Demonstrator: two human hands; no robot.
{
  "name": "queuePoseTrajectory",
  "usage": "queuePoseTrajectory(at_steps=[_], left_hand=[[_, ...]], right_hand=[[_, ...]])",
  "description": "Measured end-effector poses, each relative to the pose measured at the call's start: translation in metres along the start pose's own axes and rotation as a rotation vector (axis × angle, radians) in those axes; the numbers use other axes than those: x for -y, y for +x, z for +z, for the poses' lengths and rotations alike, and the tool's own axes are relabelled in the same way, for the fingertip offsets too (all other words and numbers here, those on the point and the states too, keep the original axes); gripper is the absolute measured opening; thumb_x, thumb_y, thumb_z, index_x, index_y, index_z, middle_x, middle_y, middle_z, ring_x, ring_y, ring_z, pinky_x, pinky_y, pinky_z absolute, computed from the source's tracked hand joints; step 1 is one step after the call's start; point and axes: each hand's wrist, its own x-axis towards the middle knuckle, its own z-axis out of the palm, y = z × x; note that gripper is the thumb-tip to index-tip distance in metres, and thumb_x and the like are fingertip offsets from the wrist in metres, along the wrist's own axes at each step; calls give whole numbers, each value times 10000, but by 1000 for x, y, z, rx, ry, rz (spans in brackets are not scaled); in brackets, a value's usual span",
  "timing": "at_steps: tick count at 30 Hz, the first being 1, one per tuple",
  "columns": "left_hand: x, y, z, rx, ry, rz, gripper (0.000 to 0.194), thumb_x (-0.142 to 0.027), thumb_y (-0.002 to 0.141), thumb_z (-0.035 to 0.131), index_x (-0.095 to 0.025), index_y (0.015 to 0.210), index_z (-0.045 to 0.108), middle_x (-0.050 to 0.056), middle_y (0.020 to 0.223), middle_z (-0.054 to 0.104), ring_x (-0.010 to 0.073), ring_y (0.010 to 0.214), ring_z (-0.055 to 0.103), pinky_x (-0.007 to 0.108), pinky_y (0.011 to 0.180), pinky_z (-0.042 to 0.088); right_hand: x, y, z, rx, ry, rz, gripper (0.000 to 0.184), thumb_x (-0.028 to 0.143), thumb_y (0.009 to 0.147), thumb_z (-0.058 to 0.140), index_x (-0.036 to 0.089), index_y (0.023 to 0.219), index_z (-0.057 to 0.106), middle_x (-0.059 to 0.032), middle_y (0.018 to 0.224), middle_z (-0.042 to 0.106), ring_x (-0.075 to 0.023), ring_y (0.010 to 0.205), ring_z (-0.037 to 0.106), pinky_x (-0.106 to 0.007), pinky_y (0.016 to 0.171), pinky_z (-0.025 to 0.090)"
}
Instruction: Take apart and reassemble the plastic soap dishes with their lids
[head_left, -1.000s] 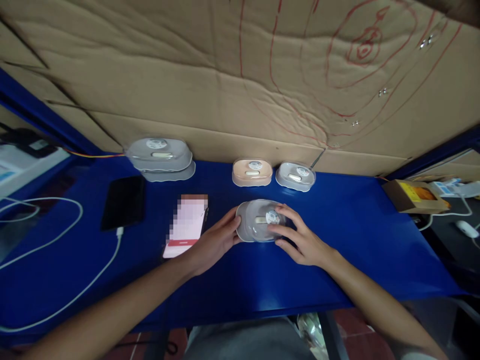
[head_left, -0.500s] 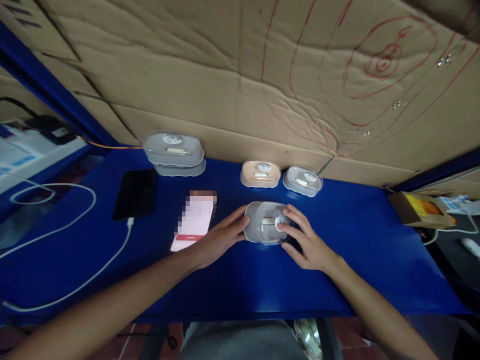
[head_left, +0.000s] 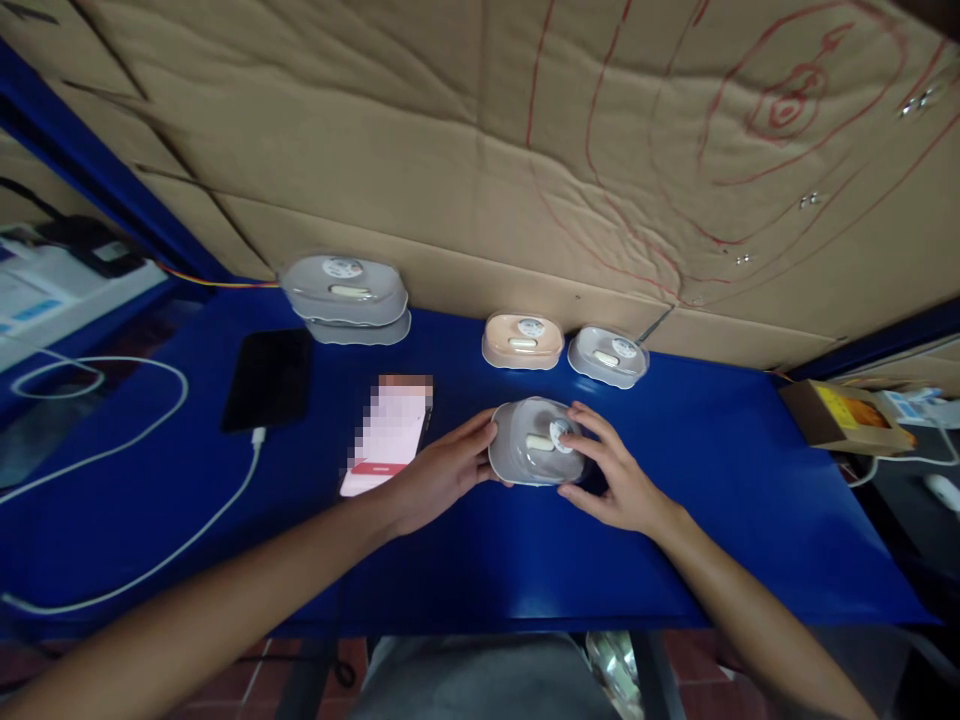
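The person's left hand [head_left: 454, 462] grips the left end of a gray oval container [head_left: 525, 462], its thumb on the edge and its other fingers curled partly out of view beneath. The right hand [head_left: 611, 470] lies at the container's right end, fingers spread and bent over it, with one fingertip on the round sticker [head_left: 561, 434] of its clear lid [head_left: 544, 415]. The container is between the two hands, above the near-middle part of the blue table [head_left: 720, 480]; whether it touches the surface, I cannot tell.

Just left of the left hand, a phone [head_left: 388, 430] with a lit pink screen lies on the table. Further left is a dark tablet [head_left: 268, 380] with a white cable [head_left: 225, 525] plugged into its near edge. Beyond the container, a peach container [head_left: 523, 350] and a second gray container [head_left: 606, 362] sit near each other. Two larger gray containers [head_left: 341, 295] are stacked at the far left, by the cardboard wall [head_left: 337, 150]. An open cardboard box [head_left: 847, 425] stands at the right end.
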Motion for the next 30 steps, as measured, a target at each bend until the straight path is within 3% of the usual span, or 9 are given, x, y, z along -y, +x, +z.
queuePoseTrajectory(at_steps=[8, 11, 13, 18, 20, 23, 26, 30], left_hand=[[6, 5, -11, -33, -65, -48, 370, -439, 1029, 670, -201, 1305, 737, 115, 1169, 772, 233, 991, 712, 360, 870, 564], [5, 4, -11, -127, 146, -37, 417, -429, 1012, 684, -207, 1365, 697, 111, 1232, 755, 271, 1108, 704, 429, 995, 551], [4, 1, -9, -185, 404, 29, 467, -409, 994, 698, -248, 1430, 651, 101, 1308, 724, 295, 1182, 684, 491, 1080, 517], [-6, 12, -6, -266, 1226, 474, 444, -344, 1020, 606, -308, 1463, 618, 101, 1629, 470, 351, 1489, 473, 569, 1273, 323], [-15, 30, -10, -286, 1438, 555, 509, -331, 1020, 590, -293, 1526, 546, 124, 1674, 407, 373, 1567, 359, 607, 1291, 271], [-32, 66, -19, -293, 1589, 563, 633, -359, 1002, 617, -221, 1595, 445, 185, 1720, 328, 429, 1599, 277, 647, 1281, 253], [-46, 89, -26, -293, 1652, 562, 587, -328, 1005, 589, -175, 1562, 485, 204, 1713, 343, 447, 1587, 295, 655, 1275, 255], [-48, 79, -28, -291, 1651, 569, 494, -293, 1010, 554, -216, 1498, 562, 167, 1669, 429, 414, 1548, 387, 613, 1259, 327]], right_hand=[[3, 1, 7, 28, -5, 52, 814, 393, 947, 787, 312, 1621, 338, -174, 1624, 421, -392, 1596, 341, -664, 1227, 427], [1, 4, 2, 73, -11, 63, 710, 368, 969, 761, 295, 1577, 404, -170, 1609, 448, -378, 1597, 334, -651, 1238, 416], [-1, 4, -6, 111, -31, 78, 637, 341, 967, 757, 287, 1528, 461, -160, 1595, 474, -367, 1596, 331, -639, 1245, 407], [-12, -1, -37, 166, -87, 193, 580, 296, 907, 787, 294, 1428, 532, -136, 1568, 518, -356, 1543, 416, -631, 1216, 400], [-20, -7, -53, 172, -119, 248, 554, 362, 904, 805, 307, 1396, 555, -126, 1545, 543, -361, 1518, 447, -641, 1206, 377], [-39, -21, -79, 153, -158, 340, 509, 474, 912, 797, 329, 1355, 594, -108, 1512, 574, -354, 1484, 488, -644, 1194, 371], [-65, -43, -105, 106, -188, 445, 485, 526, 901, 785, 320, 1313, 633, -108, 1489, 595, -346, 1423, 555, -624, 1169, 421], [-99, -76, -133, -5, -272, 554, 491, 546, 902, 751, 317, 1328, 669, -122, 1496, 600, -363, 1401, 573, -611, 1181, 432]])
